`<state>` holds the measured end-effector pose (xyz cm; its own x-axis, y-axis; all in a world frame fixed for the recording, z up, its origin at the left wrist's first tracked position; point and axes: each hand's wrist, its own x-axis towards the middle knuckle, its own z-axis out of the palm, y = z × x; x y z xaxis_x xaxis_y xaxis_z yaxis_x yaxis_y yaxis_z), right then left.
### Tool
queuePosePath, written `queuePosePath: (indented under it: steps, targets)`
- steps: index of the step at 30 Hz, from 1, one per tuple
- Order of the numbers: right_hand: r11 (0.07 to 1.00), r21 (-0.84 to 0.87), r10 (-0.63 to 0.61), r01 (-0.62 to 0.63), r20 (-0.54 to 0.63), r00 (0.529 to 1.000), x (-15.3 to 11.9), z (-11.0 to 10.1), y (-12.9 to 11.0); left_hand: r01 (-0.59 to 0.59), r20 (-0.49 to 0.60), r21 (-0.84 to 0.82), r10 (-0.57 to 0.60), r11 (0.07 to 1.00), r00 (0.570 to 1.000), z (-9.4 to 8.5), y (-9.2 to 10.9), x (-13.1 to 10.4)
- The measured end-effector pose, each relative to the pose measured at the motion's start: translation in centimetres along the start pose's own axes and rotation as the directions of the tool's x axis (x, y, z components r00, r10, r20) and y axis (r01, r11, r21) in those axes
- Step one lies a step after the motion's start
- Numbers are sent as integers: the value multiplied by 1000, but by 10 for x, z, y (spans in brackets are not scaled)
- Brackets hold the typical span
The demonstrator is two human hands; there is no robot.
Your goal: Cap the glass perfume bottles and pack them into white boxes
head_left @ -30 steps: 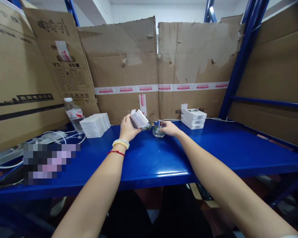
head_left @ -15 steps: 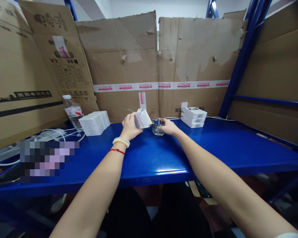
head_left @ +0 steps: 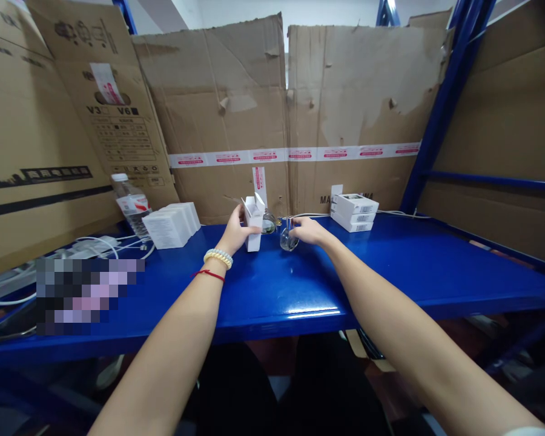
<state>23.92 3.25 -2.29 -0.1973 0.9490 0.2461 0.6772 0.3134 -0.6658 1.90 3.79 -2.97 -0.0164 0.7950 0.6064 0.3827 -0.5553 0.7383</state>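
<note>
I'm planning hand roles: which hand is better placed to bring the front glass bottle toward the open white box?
Probably the right hand: its grip is at the top of the front glass bottle, while the left hand holds the open white box.

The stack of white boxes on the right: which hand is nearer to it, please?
The right hand. It is left of the stack, apart from it, holding a glass bottle. The left hand is farther left, holding an open white box.
</note>
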Motion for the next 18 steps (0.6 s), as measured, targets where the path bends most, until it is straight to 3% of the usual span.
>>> queuePosePath:
  steps: [4, 8, 14, 18]
  targets:
    - [993, -93, 63, -69, -69, 996, -1, -1, -1, 147, 176, -319, -94, 936, 980, -1, 7, -5]
    - [990, -123, 57, -65, -68, 996, 1, -1, 0, 290, 295, -437, -169, 851, 941, -2, 15, -12]
    - [999, -47, -7, 10, 78, 997, 0, 1, 0, 336, 288, -504, -212, 796, 934, -1, 11, -12]
    - [994, -97, -46, 55, 93, 995, -2, 2, -1, 393, 287, -549, -275, 738, 917, 0, 4, -13]
